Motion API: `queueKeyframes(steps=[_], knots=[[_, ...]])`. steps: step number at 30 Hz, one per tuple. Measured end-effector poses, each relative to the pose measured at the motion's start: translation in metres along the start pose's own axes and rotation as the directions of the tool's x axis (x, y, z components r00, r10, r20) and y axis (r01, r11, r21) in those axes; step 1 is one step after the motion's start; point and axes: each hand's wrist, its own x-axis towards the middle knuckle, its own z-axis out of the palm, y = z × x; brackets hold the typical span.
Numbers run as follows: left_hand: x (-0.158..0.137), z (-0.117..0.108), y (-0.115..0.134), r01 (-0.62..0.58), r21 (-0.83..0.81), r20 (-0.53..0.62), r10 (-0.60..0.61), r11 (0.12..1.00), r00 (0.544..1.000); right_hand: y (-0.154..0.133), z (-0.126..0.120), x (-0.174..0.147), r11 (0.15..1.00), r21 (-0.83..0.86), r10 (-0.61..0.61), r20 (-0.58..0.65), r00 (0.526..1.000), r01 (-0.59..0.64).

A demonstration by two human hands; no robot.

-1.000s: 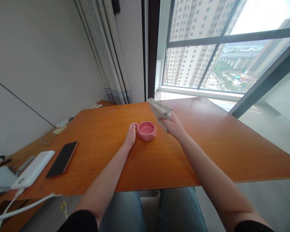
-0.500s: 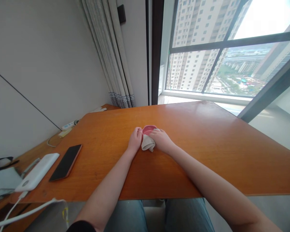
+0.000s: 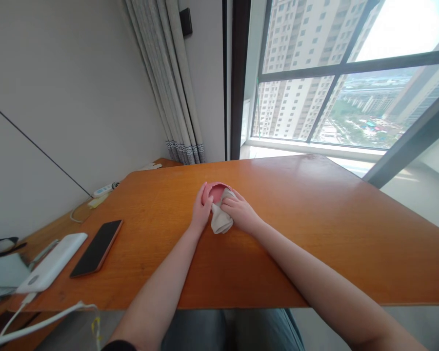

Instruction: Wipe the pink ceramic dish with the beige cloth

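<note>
A small pink bowl (image 3: 212,188) is tilted towards me above the middle of the wooden table (image 3: 296,219), its inside facing my way. My left hand (image 3: 201,209) grips its left side, thumb at the near rim and fingers round the outer wall. A pale grey-white cloth (image 3: 221,222) is bunched under the fingers of my right hand (image 3: 241,212), which press it against the right part of the bowl. The cloth's loose end hangs down between my hands. Part of the bowl's rim is hidden by the cloth and fingers.
On the left lie a black phone (image 3: 97,248) and a white power bank (image 3: 53,263) with a white cable (image 3: 40,321) plugged in. A power strip (image 3: 104,190) sits by the wall. Beyond the table are a grey curtain (image 3: 168,87) and a large window (image 3: 314,107).
The bowl has tipped up towards me and moved slightly left. My left hand has opened its grip wider round the bowl's side. My right hand has shifted a little left with the cloth.
</note>
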Motion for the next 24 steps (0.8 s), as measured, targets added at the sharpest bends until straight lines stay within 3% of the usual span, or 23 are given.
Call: queueKeyframes(steps=[5, 9, 12, 17, 24], knots=[[0.001, -0.012, 0.008, -0.066, 0.112, 0.094, 0.056, 0.991, 0.994, -0.001, 0.008, 0.002, 0.997, -0.046, 0.065, 0.028, 0.998, -0.063], [-0.006, -0.001, 0.007, 0.035, -0.003, 0.017, -0.035, 0.999, 0.999, -0.001, 0.009, 0.002, 0.999, -0.029, 0.03, -0.012, 0.999, -0.03], [-0.011, 0.01, 0.004, 0.038, -0.059, -0.004, -0.038, 0.998, 0.999, -0.003, 0.006, 0.003, 0.996, -0.046, 0.071, -0.048, 0.996, -0.073], [-0.008, 0.004, 0.003, -0.039, 0.025, -0.073, 0.041, 0.999, 0.996, -0.009, 0.009, 0.008, 0.998, -0.038, 0.055, -0.01, 0.998, -0.056], [-0.001, -0.005, 0.005, -0.054, 0.097, 0.003, 0.054, 0.994, 0.999, -0.006, 0.014, 0.007, 0.998, -0.042, 0.043, -0.011, 0.999, -0.043]])
